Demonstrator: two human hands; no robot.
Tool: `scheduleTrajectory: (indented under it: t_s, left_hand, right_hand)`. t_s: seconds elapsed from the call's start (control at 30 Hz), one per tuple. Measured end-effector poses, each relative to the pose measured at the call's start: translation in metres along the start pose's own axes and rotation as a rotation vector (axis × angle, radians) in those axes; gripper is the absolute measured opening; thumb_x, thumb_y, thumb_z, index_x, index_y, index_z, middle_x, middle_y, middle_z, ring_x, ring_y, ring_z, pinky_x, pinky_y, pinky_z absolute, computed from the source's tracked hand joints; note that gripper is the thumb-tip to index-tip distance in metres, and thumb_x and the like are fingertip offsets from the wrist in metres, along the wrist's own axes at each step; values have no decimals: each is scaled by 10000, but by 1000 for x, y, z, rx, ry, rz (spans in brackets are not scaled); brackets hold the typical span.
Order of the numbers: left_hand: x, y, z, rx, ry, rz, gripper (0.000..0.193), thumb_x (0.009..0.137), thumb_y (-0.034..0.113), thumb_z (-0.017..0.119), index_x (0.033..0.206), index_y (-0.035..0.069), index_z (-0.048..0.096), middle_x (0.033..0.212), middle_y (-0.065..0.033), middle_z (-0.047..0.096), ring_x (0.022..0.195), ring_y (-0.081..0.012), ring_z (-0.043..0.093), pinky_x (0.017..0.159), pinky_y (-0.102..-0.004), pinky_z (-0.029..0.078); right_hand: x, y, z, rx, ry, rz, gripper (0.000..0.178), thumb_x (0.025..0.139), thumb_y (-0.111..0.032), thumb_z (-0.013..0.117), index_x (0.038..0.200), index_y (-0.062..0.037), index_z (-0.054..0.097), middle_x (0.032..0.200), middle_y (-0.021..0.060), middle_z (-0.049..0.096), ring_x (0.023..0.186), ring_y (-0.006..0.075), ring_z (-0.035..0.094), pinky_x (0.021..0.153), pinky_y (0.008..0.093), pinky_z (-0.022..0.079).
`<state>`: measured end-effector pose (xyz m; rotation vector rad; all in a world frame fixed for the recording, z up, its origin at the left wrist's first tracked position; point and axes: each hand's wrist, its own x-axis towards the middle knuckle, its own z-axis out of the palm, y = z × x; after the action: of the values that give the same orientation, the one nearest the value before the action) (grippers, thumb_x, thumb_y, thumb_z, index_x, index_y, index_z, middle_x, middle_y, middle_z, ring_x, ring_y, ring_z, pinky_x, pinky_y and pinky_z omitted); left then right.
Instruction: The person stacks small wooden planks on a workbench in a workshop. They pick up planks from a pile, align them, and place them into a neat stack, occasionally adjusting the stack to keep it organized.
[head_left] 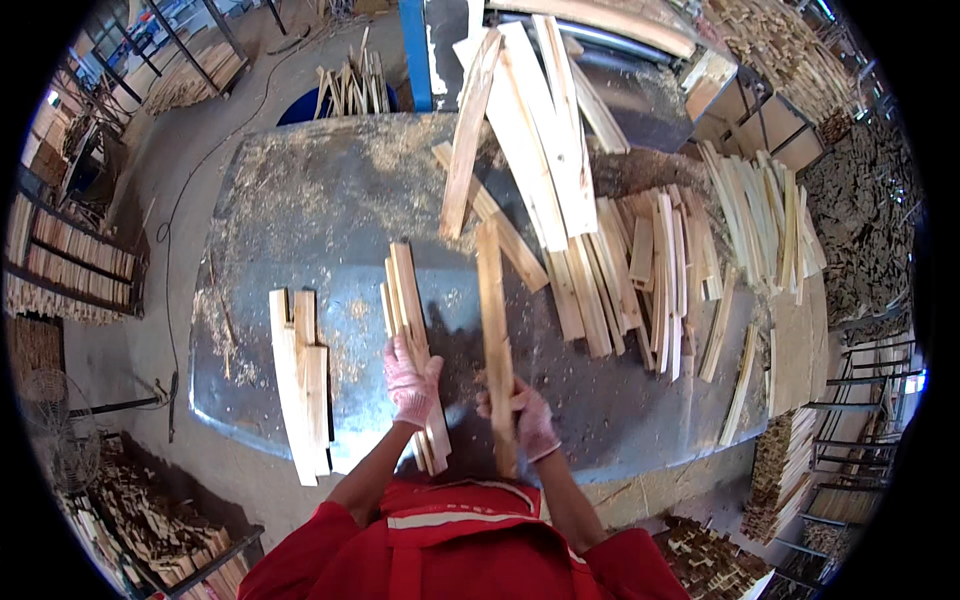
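Pale wood was everywhere on this metal table (620,410), and the strips were being handled by two gloved hands. One long strip (494,330) was gripped near its close end by the right hand (523,413); the fingers were wrapped in around it, partly hidden behind the wood. A small bundle (405,290) just to its left was covered by the left hand (408,382), with the fingers loosely bent over the top. Whether it was actually being squeezed or just steadied, can't tell.

Best guess, the step in hand was matching that single strip to the bundle. For that, it'd need to be swung left and laid flat, with the bundle kept from sliding.

Room-wise, a decent gap was left between the bundle and the stack (290,390) further left, whose close end was poked out past the table edge. To the right, things were tighter: space was eaten up by the big spread of strips (620,280). At the far end, a slanted strip (515,240) was nearly met, contact unclear. The close end was almost tucked against the red clothing (465,545), so not much pull-back was offered there.
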<state>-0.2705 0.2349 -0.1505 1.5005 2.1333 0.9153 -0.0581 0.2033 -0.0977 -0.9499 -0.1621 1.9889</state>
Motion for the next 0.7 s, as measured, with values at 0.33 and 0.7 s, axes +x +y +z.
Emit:
scheduleTrajectory:
  t_s: [0.33,0.7]
  left_hand:
    - [69,28,7,-1432,-566,-662,495,964,356,634,1287,0,519,1045,-127,654,857,-228,670,805,-391,582]
    - [120,76,-9,-1679,-562,-616,559,977,408,608,1308,-26,487,1153,-201,633,943,-279,659,821,-425,597]
  right_hand:
    - [106,-35,6,-1034,-98,-527,544,969,-298,614,1415,-11,490,1302,155,614,1140,280,617,1010,394,492]
    - [250,-208,12,-1851,658,-586,815,833,-315,686,1509,-34,327,1377,229,490,1187,366,554,943,447,507]
